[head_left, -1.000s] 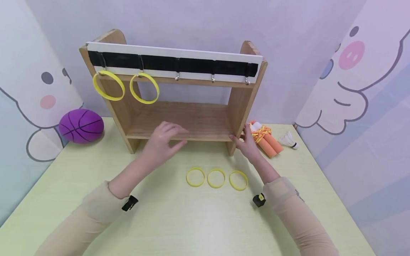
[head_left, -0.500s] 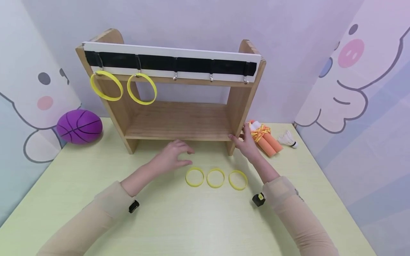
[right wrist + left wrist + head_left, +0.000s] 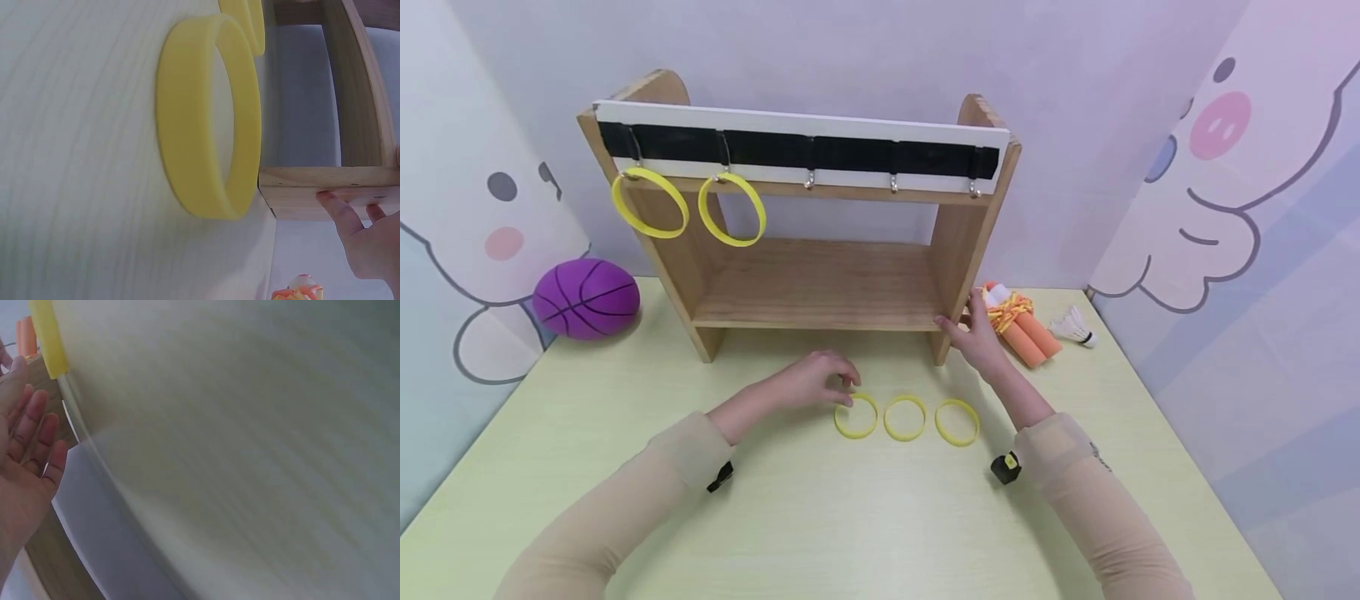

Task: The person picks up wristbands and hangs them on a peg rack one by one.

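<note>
Three yellow rings (image 3: 906, 438) lie right of my left hand (image 3: 818, 380), its thumb and fingers parted at the nearest.

No legible text or labels.

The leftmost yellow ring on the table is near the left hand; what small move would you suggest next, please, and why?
I'd probably lower the left hand and pinch the leftmost ring: the hand holds nothing and is right beside it, while two hanging rings leave three hooks bare.
</note>
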Demonstrator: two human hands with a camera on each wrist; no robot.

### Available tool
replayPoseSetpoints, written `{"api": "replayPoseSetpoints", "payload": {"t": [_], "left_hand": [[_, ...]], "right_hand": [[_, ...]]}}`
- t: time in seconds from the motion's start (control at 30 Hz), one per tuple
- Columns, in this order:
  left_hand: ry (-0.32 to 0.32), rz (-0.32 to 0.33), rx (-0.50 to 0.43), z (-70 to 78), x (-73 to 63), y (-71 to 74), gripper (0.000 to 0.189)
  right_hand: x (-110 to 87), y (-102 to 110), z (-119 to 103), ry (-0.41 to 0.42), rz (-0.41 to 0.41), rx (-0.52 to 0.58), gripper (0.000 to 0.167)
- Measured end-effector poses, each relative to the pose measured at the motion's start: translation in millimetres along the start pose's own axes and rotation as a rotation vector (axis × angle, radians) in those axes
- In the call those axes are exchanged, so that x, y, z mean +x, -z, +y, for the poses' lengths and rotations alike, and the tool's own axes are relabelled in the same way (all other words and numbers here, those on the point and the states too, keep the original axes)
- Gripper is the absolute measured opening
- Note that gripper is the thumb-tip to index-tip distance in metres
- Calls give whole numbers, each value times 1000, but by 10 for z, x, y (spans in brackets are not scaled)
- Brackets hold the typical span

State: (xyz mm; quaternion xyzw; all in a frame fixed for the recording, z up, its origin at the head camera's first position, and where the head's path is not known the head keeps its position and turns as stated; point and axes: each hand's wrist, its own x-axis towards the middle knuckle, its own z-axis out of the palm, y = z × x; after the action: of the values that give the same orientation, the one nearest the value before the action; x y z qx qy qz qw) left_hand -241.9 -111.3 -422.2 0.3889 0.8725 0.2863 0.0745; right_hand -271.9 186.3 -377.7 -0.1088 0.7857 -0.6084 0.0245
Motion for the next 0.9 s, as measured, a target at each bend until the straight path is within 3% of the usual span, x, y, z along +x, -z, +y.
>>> {"api": "replayPoseSetpoints", "payload": {"t": [0.2, 0.4, 0.9], "left_hand": [[-12, -41, 27, -47, 39, -39, 23], [20, -83, 38, -46, 26, -72, 21], [26, -73, 44, -2, 42, -91, 7]], "right_hand": [[-7, -6, -2, -5, 10, -4, 71], [-23, -21, 15, -25, 7, -22, 71], [-11, -8, -13, -15, 11, -17, 71]]}}
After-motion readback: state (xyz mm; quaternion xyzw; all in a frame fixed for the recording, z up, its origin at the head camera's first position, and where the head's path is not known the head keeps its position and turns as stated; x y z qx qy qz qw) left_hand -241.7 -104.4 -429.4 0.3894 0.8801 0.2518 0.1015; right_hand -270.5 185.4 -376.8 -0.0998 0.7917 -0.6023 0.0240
